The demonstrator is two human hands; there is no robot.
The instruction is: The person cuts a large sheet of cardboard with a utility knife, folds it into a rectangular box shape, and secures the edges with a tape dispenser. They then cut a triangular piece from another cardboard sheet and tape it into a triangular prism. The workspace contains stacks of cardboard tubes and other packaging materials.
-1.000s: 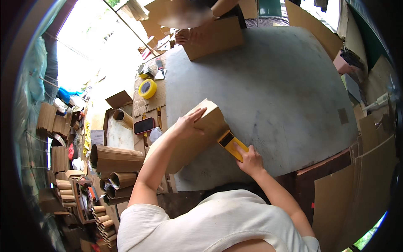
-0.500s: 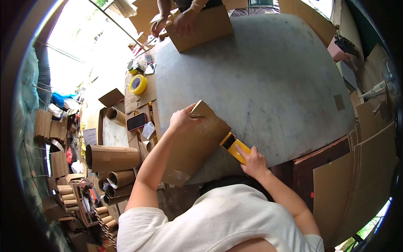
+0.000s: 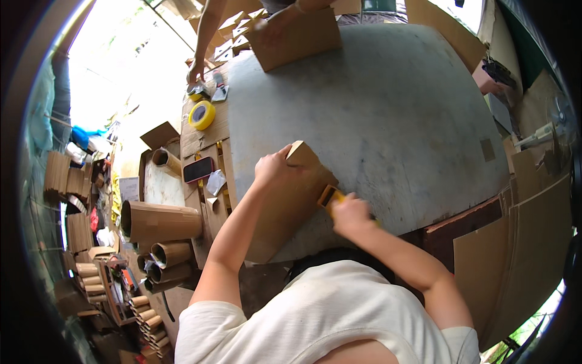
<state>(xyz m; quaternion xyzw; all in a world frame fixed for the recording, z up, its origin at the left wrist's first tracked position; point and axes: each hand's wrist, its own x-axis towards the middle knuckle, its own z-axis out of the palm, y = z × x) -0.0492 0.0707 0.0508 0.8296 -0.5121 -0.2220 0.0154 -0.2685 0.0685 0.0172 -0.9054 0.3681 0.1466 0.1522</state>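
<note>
A brown cardboard piece [image 3: 282, 209], perhaps a folded box, lies slanted at the near edge of the grey table [image 3: 394, 115]. My left hand [image 3: 273, 167] grips its far end, fingers wrapped over the edge. A yellow hand tool with a dark slot in its head [image 3: 327, 195] sits in my right hand [image 3: 353, 215], which is closed round it and smeared by motion. The tool's head is beside the cardboard's right edge; whether they touch, I cannot tell.
Across the table a co-worker steadies a cardboard box [image 3: 297, 39] and reaches for a tape dispenser [image 3: 199, 92]. A yellow tape roll [image 3: 201, 115] and a phone [image 3: 198, 170] lie at the left. Cardboard tubes [image 3: 163, 221] stand lower left; cardboard sheets [image 3: 485, 267] lean at right.
My right hand has shifted left and up, turning the yellow tool more upright against the cardboard's edge. My left hand keeps its hold. The co-worker's one hand has moved down to the tape dispenser.
</note>
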